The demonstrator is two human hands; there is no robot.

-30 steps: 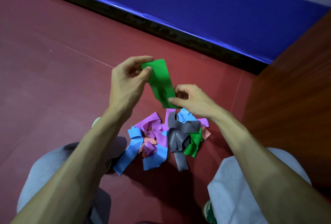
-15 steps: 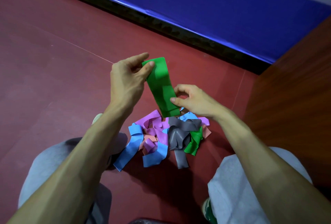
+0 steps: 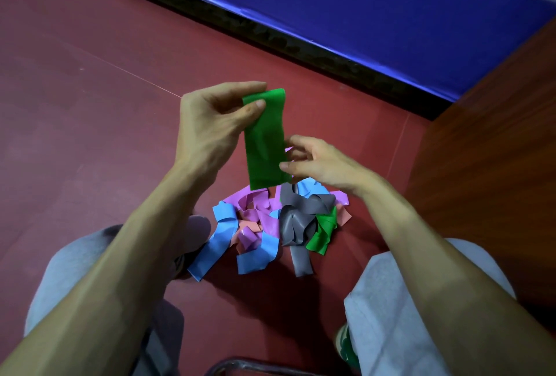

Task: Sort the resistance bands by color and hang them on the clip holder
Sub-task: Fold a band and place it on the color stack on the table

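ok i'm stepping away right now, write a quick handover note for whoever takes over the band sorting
Left hand pinches the top end of a green band, held up above the pile.
Right hand pinches the same band's lower edge.
The pile lies tangled on the floor: blue, purple, pink and grey bands, plus a second green band.
Done: one green band pulled out. No clip holder shows clearly, and nothing is seen hung.
Left: hang this band, fetch the other green one, then sort the rest by colour.
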